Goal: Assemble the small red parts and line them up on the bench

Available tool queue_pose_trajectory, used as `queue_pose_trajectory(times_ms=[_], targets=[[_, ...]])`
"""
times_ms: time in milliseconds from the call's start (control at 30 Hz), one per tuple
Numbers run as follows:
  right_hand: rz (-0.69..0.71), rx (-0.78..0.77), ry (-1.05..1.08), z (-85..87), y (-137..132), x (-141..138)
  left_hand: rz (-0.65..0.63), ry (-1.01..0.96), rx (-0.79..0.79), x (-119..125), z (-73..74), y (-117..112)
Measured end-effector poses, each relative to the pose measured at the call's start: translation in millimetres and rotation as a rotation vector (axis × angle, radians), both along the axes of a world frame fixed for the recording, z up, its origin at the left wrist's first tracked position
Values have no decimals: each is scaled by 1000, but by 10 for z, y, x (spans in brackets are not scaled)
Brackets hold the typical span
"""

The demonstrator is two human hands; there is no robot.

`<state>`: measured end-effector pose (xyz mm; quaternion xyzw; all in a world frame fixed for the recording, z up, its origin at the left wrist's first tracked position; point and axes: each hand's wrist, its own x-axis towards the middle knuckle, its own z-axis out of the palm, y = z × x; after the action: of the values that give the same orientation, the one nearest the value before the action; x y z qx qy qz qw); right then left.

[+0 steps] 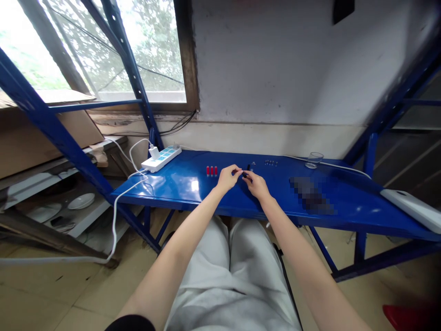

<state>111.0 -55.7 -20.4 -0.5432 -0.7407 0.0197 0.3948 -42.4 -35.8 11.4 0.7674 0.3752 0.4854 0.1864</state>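
Above the blue table (179, 186), my left hand (228, 178) and my right hand (257, 184) meet fingertip to fingertip. The fingers of both are pinched closed. A small dark piece (245, 174) shows at the right fingertips; its kind is too small to make out. Whatever the left fingers pinch is hidden. Just behind the right hand is a small black piece (248, 167). Three red tubes with pale ends (212, 171) are lined up left of my hands. Several tiny clear or metallic pieces (271, 162) lie in rows to the right.
A white power strip (161, 158) with a plug and cable sits at the table's left end. Toward the right are a clear glass cup (313, 160), a pixelated dark object (310, 195) and a white flat object (411, 209). Blue frame posts (370, 154) flank the table.
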Motion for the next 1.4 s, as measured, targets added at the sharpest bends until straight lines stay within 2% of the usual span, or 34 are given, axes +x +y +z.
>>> queue_pose_trajectory(times_ms=[267,433,533,700,800,933,1067,1400], targets=[[18,40,84,21,-22,-23,-119,476,11,-74,580,126],[53,21,101,46,-38,-62,-127,647,0,-101,762,228],[52,13,109,41,-35,-63,-111,715,5,-159,796,325],[49,-11,114,26,-25,-45,47,871,60,-311,786,461],[50,-30,118,31,-29,-44,89,981,87,-390,754,486],[60,-54,127,43,-37,-46,101,1079,94,-464,708,481],[57,-67,127,55,-45,-46,122,1099,90,-510,688,490],[53,-85,125,82,-68,-51,124,1187,120,-510,729,487]])
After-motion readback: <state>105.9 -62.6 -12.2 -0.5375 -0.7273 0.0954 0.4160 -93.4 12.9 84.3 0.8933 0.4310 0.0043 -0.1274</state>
